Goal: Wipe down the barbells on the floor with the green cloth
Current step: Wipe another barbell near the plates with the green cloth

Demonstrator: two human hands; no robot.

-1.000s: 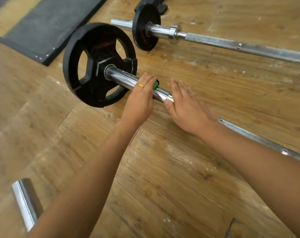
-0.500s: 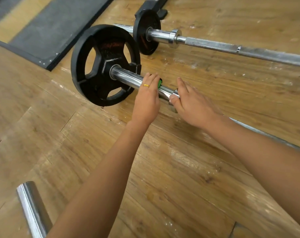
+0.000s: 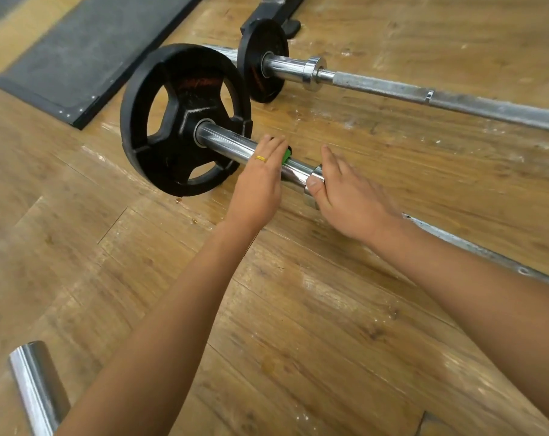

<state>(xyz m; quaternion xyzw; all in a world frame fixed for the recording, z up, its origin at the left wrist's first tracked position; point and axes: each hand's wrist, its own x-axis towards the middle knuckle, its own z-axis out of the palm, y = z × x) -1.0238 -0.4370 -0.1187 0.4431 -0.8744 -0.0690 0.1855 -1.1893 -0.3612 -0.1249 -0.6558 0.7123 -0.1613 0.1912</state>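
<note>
The near barbell's chrome sleeve (image 3: 232, 146) runs from a large black plate (image 3: 172, 152) to a collar (image 3: 314, 176). My left hand (image 3: 257, 190) lies over the sleeve with its fingers wrapped across the top. It holds the green cloth (image 3: 286, 155) against the metal, and only a small green edge shows past the fingers. My right hand (image 3: 352, 199) rests on the collar, thumb on the near side and straight fingers reaching over it. A second barbell (image 3: 424, 96) with a small black plate (image 3: 257, 61) lies farther back.
Worn wooden floor with white dust marks. A dark rubber mat (image 3: 87, 48) lies at the upper left. The black foot of a rack (image 3: 273, 4) stands behind the far barbell. The chrome end of another bar (image 3: 37, 388) pokes in at the bottom left.
My right hand has drawn slightly away from my left, and the collar now shows between them. My left hand stays on the sleeve with the cloth.
</note>
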